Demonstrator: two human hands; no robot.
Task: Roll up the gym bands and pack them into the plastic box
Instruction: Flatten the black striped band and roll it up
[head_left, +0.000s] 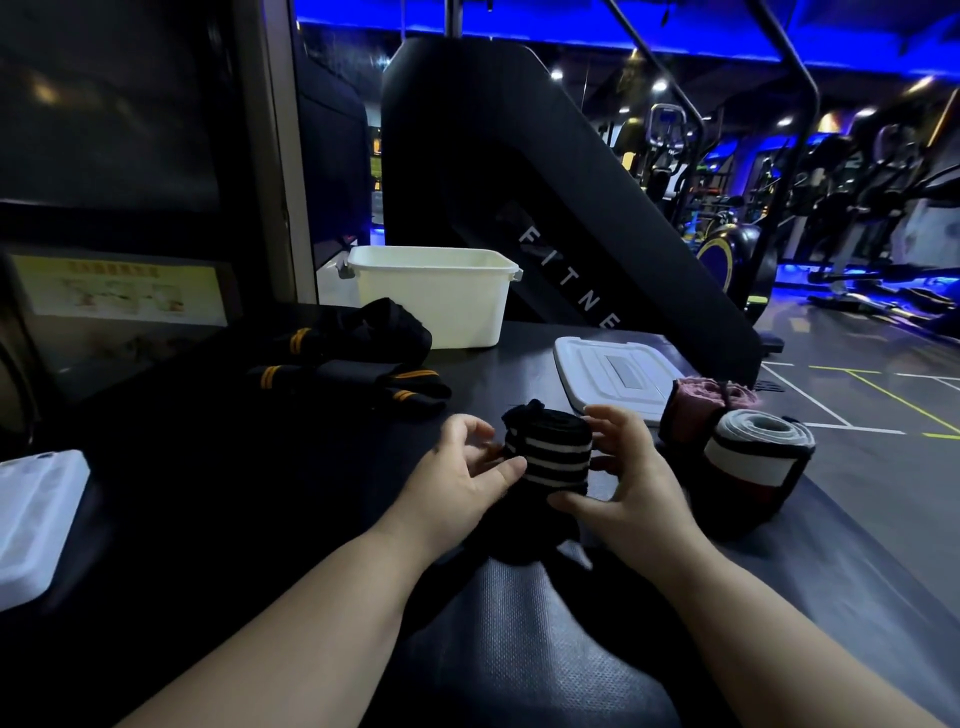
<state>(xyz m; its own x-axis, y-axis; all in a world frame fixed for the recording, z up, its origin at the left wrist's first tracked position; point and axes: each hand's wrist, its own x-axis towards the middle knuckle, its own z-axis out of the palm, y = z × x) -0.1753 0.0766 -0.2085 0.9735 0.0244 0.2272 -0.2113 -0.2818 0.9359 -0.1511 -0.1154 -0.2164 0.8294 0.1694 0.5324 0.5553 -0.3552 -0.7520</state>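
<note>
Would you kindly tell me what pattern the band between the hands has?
The rolled band is black with white stripes running across it; the head view shows it best.

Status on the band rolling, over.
Left hand and right hand both grip the striped band, partly rolled. Box open, lid lying beside it. Nothing over the box.

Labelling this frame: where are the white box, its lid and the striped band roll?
white box (431, 306), head view, front wall.
lid (621, 371), head view, raised centre panel.
striped band roll (553, 460), head view, striped side.
</note>
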